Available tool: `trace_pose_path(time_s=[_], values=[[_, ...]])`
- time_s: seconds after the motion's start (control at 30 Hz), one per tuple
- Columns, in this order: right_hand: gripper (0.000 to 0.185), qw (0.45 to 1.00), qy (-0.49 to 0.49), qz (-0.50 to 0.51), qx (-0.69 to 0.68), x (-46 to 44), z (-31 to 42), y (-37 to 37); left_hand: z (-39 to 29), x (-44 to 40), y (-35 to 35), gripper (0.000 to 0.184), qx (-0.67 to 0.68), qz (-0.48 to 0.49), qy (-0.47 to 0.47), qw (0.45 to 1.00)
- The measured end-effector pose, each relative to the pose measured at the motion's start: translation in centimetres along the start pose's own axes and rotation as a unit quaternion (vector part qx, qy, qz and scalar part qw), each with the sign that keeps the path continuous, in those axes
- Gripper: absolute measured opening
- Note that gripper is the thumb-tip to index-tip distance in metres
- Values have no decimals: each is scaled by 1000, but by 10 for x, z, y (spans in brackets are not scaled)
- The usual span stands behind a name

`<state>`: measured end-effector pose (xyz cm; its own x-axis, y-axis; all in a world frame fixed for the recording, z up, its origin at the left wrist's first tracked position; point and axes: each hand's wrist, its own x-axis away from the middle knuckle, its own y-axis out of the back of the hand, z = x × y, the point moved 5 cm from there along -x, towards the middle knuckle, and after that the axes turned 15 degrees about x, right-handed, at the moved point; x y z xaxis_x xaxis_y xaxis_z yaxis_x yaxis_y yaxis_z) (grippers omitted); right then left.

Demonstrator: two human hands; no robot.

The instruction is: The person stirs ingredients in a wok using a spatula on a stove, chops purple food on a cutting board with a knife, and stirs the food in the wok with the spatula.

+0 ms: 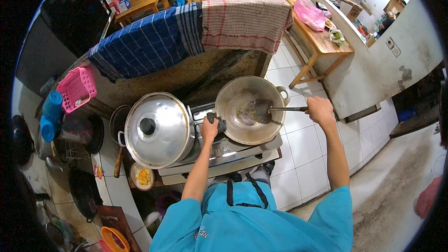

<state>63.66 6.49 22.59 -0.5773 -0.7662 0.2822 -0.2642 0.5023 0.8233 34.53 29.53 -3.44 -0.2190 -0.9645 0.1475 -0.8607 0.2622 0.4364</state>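
Note:
A wide metal wok (224, 98) sits on the right side of the gas stove (219, 150), with a small amount of dark, wet-looking food (244, 114) at its bottom. My right hand (320, 110) is wrapped around the long handle of a spatula (264, 110), whose dark blade rests inside the wok. At the wok's left edge, my left hand (209, 129) grips a dark cloth (217, 122), apparently over the wok's handle, which is hidden. Just left of that hand stands a large lidded pot (158, 142) with a black knob.
Left of the stove are a plate of yellow pieces (142, 176) and a wooden-handled pan (119, 158). Towels (144, 42) hang over the low wall behind. A pink basket (77, 88) is at left. A wooden table (315, 37) stands back right; a person sits far behind.

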Motion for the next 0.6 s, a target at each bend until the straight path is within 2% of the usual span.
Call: trace_pose_path(time_s=[0.17, 0.37, 0.47, 0.6], values=[[14, 999, 14, 2, 44, -2, 4, -8, -6, 3, 1, 44, -3, 5, 4, 1000], [14, 1000, 1, -10, -5, 5, -1, 4, -6, 4, 3, 44, -12, 4, 7, 1000], [15, 999, 8, -17, 46, -2, 7, -6, -10, 6, 4, 44, -11, 4, 5, 1000], [14, 1000, 10, -21, 13, 0, 5, -2, -14, 7, 6, 43, -11, 1, 16, 1000]])
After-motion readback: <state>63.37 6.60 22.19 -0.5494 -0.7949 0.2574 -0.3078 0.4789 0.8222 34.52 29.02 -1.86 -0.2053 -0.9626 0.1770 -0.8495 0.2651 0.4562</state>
